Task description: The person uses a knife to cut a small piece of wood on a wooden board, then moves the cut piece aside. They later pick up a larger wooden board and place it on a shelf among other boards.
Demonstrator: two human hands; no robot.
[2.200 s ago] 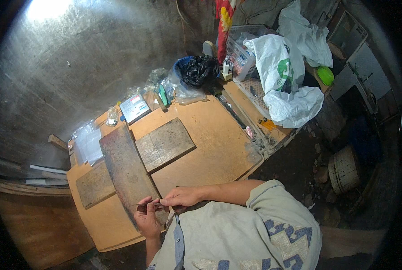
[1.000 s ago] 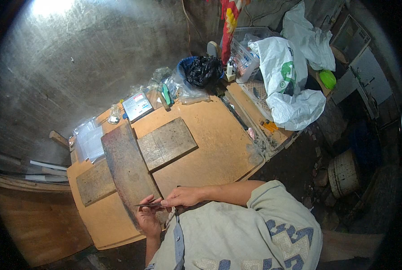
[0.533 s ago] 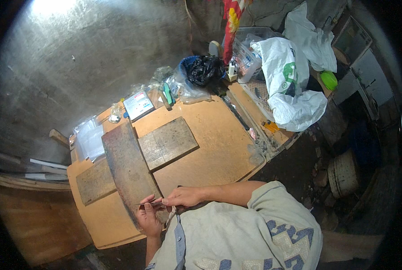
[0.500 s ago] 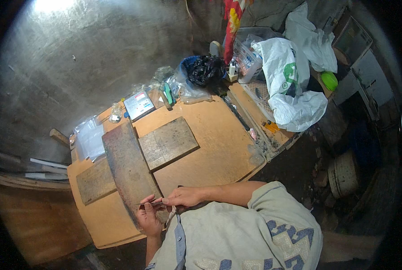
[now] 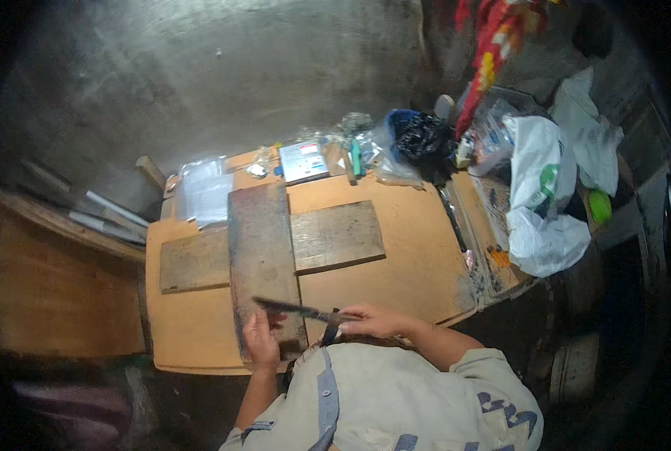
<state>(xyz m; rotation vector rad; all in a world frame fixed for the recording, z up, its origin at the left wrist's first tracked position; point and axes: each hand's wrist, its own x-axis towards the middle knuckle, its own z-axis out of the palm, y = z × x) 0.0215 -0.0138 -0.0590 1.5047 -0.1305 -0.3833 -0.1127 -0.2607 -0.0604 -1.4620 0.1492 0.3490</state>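
My right hand (image 5: 369,322) grips a long, narrow, dark tool, like a blade or file (image 5: 290,309), held slanting over the long stained board (image 5: 262,233). My left hand (image 5: 264,337) is just below the tool's far end, fingers loosely curled and apart; whether they touch it I cannot tell. Shorter worn boards (image 5: 337,229) (image 5: 193,263) lie on either side of the long one, on the orange tabletop (image 5: 380,278).
Clear plastic sheets (image 5: 204,184), a white flat box (image 5: 302,160) and a black bag (image 5: 418,139) line the back. At the right are white sacks (image 5: 542,237) and a green item (image 5: 598,204). A red cloth (image 5: 486,68) hangs above; strips (image 5: 106,207) lie at the left.
The view has turned, so the table appears more upright. The tool now shows much more clearly in my right hand, angled upward to the left, above my left hand, whose fingers have loosened.
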